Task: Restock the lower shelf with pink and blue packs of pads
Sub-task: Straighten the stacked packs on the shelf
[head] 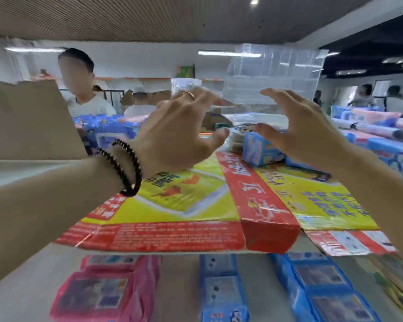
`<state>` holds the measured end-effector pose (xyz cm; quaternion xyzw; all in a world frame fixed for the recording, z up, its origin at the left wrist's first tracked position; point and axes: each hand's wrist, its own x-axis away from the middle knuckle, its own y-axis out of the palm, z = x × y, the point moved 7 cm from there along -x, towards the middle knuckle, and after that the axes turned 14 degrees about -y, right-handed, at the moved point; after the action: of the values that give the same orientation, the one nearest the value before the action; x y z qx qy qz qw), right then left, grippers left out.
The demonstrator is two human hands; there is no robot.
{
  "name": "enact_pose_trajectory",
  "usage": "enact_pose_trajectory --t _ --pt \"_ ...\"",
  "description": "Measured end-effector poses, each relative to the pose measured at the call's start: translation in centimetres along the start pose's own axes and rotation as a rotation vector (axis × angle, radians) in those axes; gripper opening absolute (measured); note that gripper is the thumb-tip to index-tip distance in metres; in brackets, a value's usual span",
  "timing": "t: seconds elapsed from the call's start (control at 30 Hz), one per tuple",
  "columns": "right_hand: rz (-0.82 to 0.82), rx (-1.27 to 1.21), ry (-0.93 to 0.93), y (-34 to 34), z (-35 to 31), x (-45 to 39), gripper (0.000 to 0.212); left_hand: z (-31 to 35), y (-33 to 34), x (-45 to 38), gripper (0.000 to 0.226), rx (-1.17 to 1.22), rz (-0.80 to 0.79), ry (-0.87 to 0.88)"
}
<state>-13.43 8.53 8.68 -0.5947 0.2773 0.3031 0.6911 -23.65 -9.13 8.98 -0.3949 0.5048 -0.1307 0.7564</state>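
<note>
We hold left hand [177, 131] and right hand [298, 126] spread, empty, above flattened carton [184, 214]; pink packs [102, 291], blue packs [221, 289] at 6 o'clock; cardboard box [26, 122] at 9.

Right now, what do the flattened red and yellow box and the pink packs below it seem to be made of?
The flattened box looks like glossy printed cardboard: crease lines, worn edges. The pink packs seem wrapped in thin shiny plastic film, wrinkled at the sides; the blur leaves this uncertain.

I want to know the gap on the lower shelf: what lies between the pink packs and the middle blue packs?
In the head view, only bare grey shelf lies between the pink packs and the middle blue packs.
</note>
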Motion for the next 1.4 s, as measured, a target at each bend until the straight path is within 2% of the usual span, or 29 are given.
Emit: enact_pose_trajectory --t 0.1,0.23,0.37,0.5,0.67,0.77,0.9,1.03,1.17,1.27,1.4 --pt "-0.052 0.033 0.058 0.4 3.6 0.5 0.064 1.4 3.0 -2.3 0.061 0.003 -0.07 0.023" --pt "-0.125 0.085 0.113 0.3 8.7 2.2 0.069 4.4 7.7 -4.1 0.069 -0.015 -0.164 0.053" --pt "-0.194 0.13 0.186 -0.6 13.8 4.2 0.073 8.0 11.6 -5.6 0.064 -0.094 -0.177 0.091" --pt "-0.344 0.19 0.262 -0.5 18.5 6.7 0.078 11.4 14.8 -7.1 0.062 -0.166 -0.199 0.103" --pt "-0.458 0.08 0.298 0.9 21.6 8.4 0.071 13.1 18.8 -7.8 0.066 -0.308 -0.25 0.165" --pt "-0.448 0.029 0.293 2.1 22.7 8.7 0.063 13.3 20.6 -8.2 0.066 -0.337 -0.296 0.145" --pt "-0.448 0.021 0.317 3.3 24.0 9.2 0.053 13.6 20.9 -9.0 0.062 -0.303 -0.283 0.078" --pt "-0.409 -0.097 0.362 3.9 24.9 9.4 0.064 13.4 21.0 -8.5 0.064 -0.388 -0.279 0.08" --pt "-0.374 -0.202 0.373 3.8 24.9 8.8 0.07 12.5 21.0 -7.5 0.064 -0.369 -0.316 0.025" --pt "-0.293 -0.24 0.307 2.6 23.2 8.7 0.064 11.6 20.4 -7.1 0.067 -0.305 -0.331 -0.064" --pt "-0.173 -0.286 0.245 -0.6 19.9 8.8 0.062 10.5 17.8 -6.6 0.086 -0.08 -0.302 -0.198"
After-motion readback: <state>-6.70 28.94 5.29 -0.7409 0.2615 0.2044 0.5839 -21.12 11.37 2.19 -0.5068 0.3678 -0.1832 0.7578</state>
